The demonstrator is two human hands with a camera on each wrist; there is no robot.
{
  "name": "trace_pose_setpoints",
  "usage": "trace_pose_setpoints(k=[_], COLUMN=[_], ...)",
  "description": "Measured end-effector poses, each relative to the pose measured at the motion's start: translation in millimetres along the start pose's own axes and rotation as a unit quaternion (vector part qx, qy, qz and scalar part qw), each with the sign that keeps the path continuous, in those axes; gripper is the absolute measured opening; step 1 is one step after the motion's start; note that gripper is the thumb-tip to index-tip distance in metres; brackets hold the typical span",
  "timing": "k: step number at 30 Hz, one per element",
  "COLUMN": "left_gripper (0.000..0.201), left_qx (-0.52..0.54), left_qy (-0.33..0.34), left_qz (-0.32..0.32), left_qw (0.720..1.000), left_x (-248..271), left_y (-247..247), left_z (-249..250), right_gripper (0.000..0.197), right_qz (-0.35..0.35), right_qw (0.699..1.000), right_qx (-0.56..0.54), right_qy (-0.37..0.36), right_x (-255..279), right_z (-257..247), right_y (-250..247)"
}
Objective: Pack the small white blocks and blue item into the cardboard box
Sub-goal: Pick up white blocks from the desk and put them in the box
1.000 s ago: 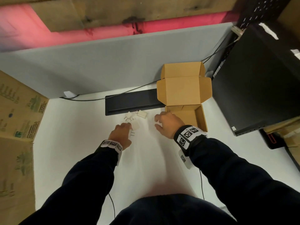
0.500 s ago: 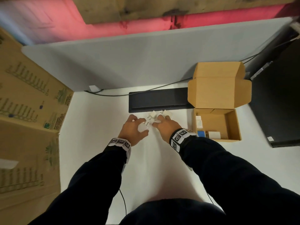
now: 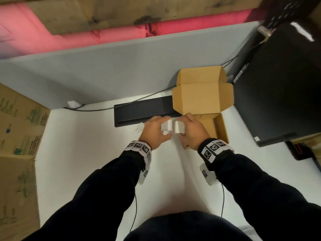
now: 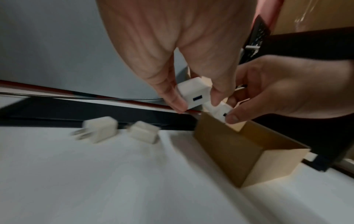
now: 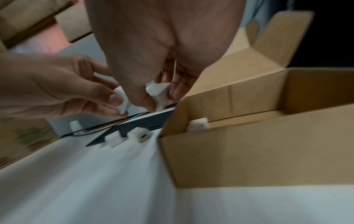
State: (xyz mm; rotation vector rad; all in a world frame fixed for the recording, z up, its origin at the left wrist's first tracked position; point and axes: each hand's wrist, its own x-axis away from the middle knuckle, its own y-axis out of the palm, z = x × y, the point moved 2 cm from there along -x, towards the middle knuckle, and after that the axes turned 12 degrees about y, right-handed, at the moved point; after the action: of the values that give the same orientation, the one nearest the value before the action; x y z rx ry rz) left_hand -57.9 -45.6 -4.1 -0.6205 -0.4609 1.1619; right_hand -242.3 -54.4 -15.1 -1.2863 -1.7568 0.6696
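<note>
Just left of the open cardboard box point(image 3: 219, 129), both hands pinched small white blocks: left hand point(image 3: 154, 133) one point(image 4: 193, 94), right hand point(image 3: 192, 134) another point(image 5: 160, 94). Two more blocks point(image 4: 100, 128) lay on the table point(image 3: 90, 153).

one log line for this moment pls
left hand: holds white block | right hand: holds white block | box: open | two blocks on table
</note>
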Motion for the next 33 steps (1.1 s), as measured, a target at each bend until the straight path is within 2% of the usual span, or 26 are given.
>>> trace_pose_setpoints(k=[3, 7, 10, 13, 18, 25, 33], left_gripper=[0.059, 0.063, 0.065, 0.059, 0.051, 0.046, 0.017], left_qx=[0.0, -0.078, -0.146, -0.198, -0.252, -0.303, -0.389], left_qy=[0.01, 0.025, 0.037, 0.04, 0.042, 0.028, -0.016], left_qz=[-0.042, -0.075, -0.079, -0.078, -0.092, -0.136, -0.164], left_qw=[0.999, 0.994, 0.985, 0.976, 0.962, 0.943, 0.906], left_x=[-19, -38, -51, -62, -71, -81, -87], left_y=[31, 61, 71, 79, 91, 106, 123], left_z=[27, 50, 62, 66, 65, 66, 61], right_gripper=[0.046, 0.051, 0.047, 0.039, 0.014, 0.012, 0.014], right_qz=[0.029, 0.003, -0.007, -0.011, -0.037, -0.07, -0.071], right_qw=[0.999, 0.996, 0.993, 0.993, 0.987, 0.983, 0.983], right_qx=[0.028, 0.058, 0.083, 0.096, 0.14, 0.158, 0.164], right_qy=[0.029, 0.07, 0.078, 0.073, 0.063, 0.059, 0.028], right_x=[-1, -4, -7, -10, -21, -34, -35], right_z=[38, 74, 87, 94, 96, 105, 105], right_y=[-22, -34, -39, -44, -47, -41, -43])
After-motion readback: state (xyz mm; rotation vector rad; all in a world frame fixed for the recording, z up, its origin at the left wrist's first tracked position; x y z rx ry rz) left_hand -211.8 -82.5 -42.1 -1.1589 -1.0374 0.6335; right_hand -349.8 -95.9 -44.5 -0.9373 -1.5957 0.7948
